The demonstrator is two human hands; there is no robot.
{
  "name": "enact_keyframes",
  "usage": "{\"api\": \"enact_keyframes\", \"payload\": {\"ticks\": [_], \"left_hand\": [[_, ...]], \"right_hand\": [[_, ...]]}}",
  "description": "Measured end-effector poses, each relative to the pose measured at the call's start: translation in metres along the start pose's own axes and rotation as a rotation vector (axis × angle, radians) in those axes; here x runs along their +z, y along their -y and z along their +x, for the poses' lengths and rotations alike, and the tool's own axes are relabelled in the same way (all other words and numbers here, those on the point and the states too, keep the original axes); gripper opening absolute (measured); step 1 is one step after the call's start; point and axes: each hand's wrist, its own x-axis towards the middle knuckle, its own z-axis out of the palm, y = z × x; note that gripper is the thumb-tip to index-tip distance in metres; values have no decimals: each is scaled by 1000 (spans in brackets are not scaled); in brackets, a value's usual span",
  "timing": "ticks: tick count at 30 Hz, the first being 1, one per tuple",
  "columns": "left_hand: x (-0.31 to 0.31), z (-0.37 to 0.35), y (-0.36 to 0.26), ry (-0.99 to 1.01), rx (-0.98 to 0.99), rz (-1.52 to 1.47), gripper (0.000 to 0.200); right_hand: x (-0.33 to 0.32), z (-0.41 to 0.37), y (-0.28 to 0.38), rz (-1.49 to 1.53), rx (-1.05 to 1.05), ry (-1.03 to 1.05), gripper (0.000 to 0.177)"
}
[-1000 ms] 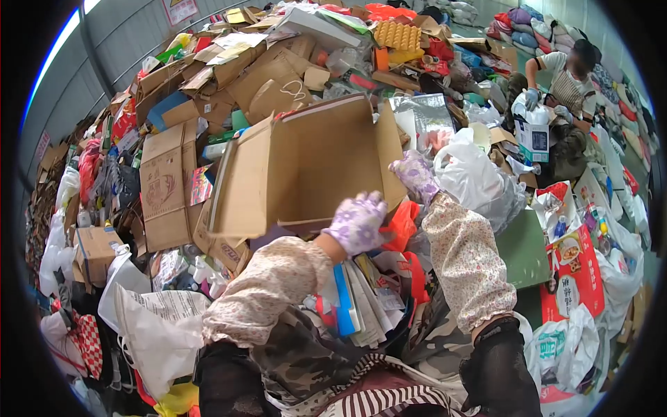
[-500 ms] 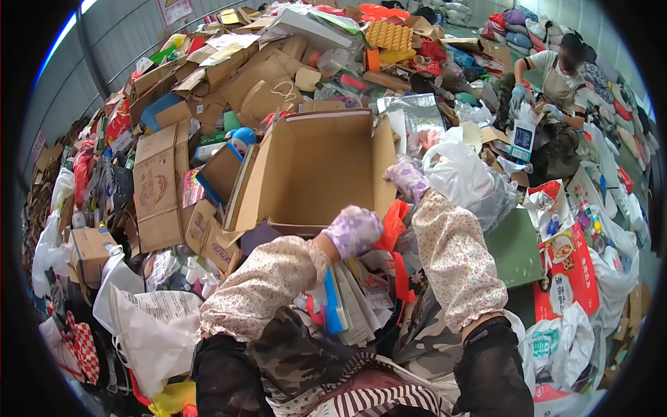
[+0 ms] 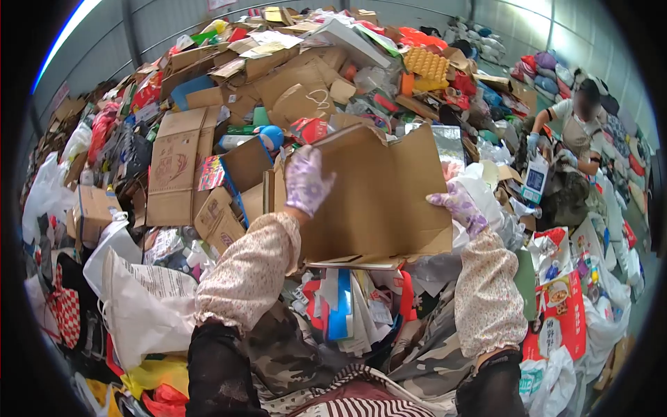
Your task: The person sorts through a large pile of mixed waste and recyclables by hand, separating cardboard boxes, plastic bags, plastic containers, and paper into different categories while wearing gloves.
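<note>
1. In the head view, before the knees: cardboard box (image 3: 379, 194), one, its broad panel raised beyond papers (image 3: 358, 313).
2. Left hand (image 3: 307, 182), gloved — set against the box's left side; closure cannot be told.
3. Right hand (image 3: 464, 208), gloved — set at the right edge; closure likewise unclear.
4. Control is probably best kept by even pressure from both sides.

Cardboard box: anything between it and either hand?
Nothing visible. The left hand lies over the left side of the cardboard box, and the right hand is at its right edge, with no other item showing between.
</note>
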Motion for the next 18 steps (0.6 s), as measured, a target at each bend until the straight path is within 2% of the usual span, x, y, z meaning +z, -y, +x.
{"api": "enact_keyframes", "payload": {"ticks": [2, 3, 5, 6, 7, 8, 9, 10, 11, 12, 13, 14, 15, 16, 18], "left_hand": [[-22, 14, 18, -208, -22, 313, 68], [-19, 17, 31, -217, -40, 322, 68], [4, 20, 66, -113, -357, 153, 70], [18, 17, 87, -121, -363, 155, 70], [34, 14, 108, 74, -317, -50, 64], [41, 16, 117, 264, -263, -258, 58], [33, 21, 113, 254, -264, -261, 58], [25, 23, 108, 357, -276, -244, 49], [19, 23, 100, 468, -286, -228, 41], [21, 23, 91, 471, -282, -234, 41], [23, 23, 80, 392, -208, -84, 36], [25, 23, 68, 309, -131, 63, 32], [21, 23, 53, 214, -44, 112, 32], [17, 23, 34, 211, -41, 94, 32], [0, 26, -4, 28, 170, 117, 32]], "right_hand": [[6, -9, 14, -87, -38, -2, 25], [6, -12, 17, -142, -55, -52, 25], [2, -11, 8, -179, -76, -117, 24], [-7, -8, -3, -183, -83, -110, 24], [-19, -4, -12, -376, -94, -98, 25], [-23, -3, -13, -430, -92, -89, 27], [-26, -2, -14, -484, -91, -80, 30], [-32, 8, -27, -489, -91, -82, 30], [-41, 23, -53, -696, -231, -231, 35], [-31, 23, -44, -901, -373, -384, 41], [-24, 19, -35, -1124, -137, -669, 51], [-11, 17, -17, -1179, -366, -835, 61], [5, 16, 10, -1061, -418, -791, 63], [32, 11, 30, -1206, -624, -804, 62], [80, 19, 39, -1396, -706, -596, 65]]}}
